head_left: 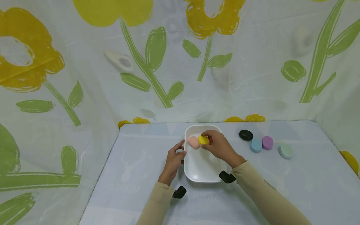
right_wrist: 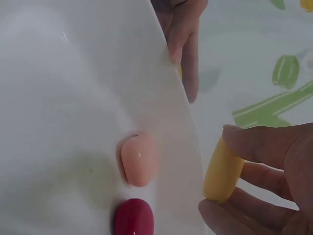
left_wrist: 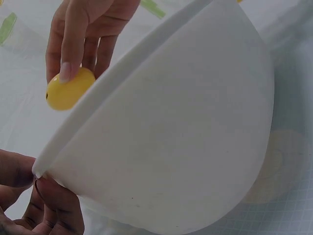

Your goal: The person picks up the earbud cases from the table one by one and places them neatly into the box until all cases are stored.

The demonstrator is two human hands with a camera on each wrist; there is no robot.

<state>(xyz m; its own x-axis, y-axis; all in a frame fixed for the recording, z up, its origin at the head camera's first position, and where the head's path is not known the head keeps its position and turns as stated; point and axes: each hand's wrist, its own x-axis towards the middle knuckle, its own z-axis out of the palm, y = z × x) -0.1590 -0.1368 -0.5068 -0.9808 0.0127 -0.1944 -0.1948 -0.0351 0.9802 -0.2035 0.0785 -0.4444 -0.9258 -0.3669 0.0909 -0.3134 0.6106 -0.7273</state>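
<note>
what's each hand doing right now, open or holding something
Left hand: fingers and thumb pinch the rim of the white dish.
Right hand: pinching the yellow stone over the dish.

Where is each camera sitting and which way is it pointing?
Head: worn on the head, looking forward and down at the white dish; both hands and sleeves show.
Left wrist: beside the dish's outer wall, facing the yellow piece; left hand shows low.
Right wrist: above the dish, seeing the pink piece, the red piece and the right hand.
All views share the dish and the yellow piece.
</note>
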